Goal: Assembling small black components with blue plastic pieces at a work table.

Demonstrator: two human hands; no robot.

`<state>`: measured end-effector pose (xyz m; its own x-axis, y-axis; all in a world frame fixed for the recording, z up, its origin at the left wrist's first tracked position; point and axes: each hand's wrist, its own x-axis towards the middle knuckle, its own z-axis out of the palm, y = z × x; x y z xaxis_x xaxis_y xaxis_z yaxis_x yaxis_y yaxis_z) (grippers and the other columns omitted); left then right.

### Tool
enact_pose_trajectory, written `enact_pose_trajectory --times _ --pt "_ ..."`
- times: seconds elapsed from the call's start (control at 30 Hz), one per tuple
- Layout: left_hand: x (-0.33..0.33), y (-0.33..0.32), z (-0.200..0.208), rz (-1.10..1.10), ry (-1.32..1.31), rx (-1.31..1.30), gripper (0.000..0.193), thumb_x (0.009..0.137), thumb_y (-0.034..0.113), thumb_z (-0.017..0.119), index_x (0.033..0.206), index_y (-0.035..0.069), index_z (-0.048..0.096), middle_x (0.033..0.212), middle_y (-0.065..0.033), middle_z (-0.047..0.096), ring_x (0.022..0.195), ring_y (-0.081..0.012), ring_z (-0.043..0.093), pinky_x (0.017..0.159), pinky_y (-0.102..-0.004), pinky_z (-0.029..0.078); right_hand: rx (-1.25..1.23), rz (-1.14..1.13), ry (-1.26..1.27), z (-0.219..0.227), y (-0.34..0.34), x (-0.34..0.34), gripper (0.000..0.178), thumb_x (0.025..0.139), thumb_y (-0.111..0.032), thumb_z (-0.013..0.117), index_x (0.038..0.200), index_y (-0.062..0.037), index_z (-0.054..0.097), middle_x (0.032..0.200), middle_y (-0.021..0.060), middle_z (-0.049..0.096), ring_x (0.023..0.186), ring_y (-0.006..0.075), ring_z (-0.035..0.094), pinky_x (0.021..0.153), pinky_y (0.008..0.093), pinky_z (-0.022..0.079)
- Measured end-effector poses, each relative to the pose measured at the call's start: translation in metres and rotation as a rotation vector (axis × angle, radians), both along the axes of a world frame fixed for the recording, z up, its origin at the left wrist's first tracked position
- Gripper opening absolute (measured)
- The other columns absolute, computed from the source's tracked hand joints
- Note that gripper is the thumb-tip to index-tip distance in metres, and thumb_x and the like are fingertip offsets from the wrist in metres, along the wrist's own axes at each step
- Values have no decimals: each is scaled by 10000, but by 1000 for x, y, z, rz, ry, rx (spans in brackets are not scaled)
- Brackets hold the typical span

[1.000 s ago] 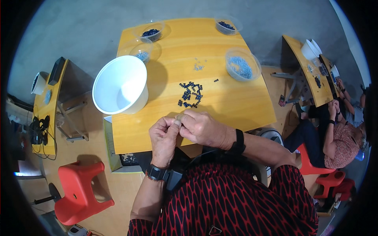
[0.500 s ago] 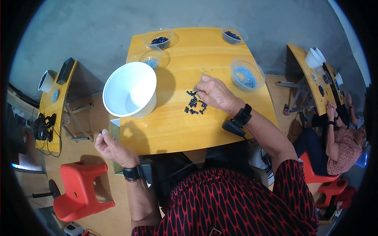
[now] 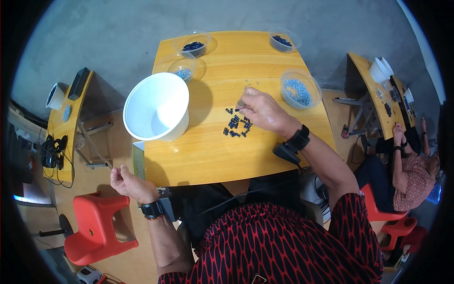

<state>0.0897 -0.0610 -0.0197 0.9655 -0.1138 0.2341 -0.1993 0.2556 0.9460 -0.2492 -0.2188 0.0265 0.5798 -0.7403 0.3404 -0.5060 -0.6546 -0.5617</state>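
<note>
My right hand (image 3: 265, 111) hovers over the table (image 3: 222, 161) with its fingertips pinched on a small black piece (image 3: 238, 110), mostly covered by the fingers. Just left of and below them lies a loose cluster of small black pieces (image 3: 234, 123). Beyond the hand are a few tiny metal bits (image 3: 249, 83). My left hand (image 3: 132, 184) is held off the table's near left side, beside a greenish box (image 3: 138, 161). Its fingers are curled together, and what they hold, if anything, is hidden.
A large white bucket (image 3: 135, 106) stands at the table's left. Clear bowls with black pieces (image 3: 193, 46) (image 3: 282, 40) sit at the far corners; bowls of small metal parts (image 3: 298, 93) (image 3: 183, 73) stand nearer. A red stool (image 3: 97, 229) is at left; another person (image 3: 411, 184) sits at right.
My left hand has moved slightly left and down, and the dark piece at its fingertips no longer shows. My right hand has shifted slightly right, still pinching above the cluster.
</note>
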Motion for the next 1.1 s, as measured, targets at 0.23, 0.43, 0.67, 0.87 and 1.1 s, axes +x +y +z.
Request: enact_pose_trajectory --times 0.23,0.43,0.67,0.87,1.1 --pt "-93 5 36 -409 -187 -25 155 944 24 611 1094 13 575 1009 -43 597 935 -114 565 825 -256 473 630 0 -515 14 42 -18 78 905 8 661 971 39 633 927 78 665 808 136 657 709 258 531" --pt "-158 7 37 -1151 -125 165 148 927 23 682 1067 -14 654 998 -46 656 878 -98 592 812 -250 490 800 63 -715 0 77 -22 78 921 17 650 994 27 624 898 84 681 760 119 684 653 265 570" --pt "-171 7 23 -1357 49 148 168 939 86 689 1062 -17 640 976 -55 660 900 -104 602 823 -243 489 895 44 -747 -11 119 -4 68 933 -27 650 947 34 625 826 72 676 732 108 669 666 252 571" --pt "-176 9 18 -1298 186 140 151 991 147 630 1046 22 567 900 -38 627 748 -102 586 718 -235 495 166 -40 -366 -11 89 -23 102 897 -48 664 906 51 638 738 111 646 732 167 665 674 321 534" --pt "-172 6 14 -1291 80 187 83 1005 81 573 1043 22 528 847 -3 556 676 -59 528 610 -209 466 -35 -366 -227 -14 8 -44 109 870 -22 628 942 56 651 860 206 636 785 343 637 717 418 500"
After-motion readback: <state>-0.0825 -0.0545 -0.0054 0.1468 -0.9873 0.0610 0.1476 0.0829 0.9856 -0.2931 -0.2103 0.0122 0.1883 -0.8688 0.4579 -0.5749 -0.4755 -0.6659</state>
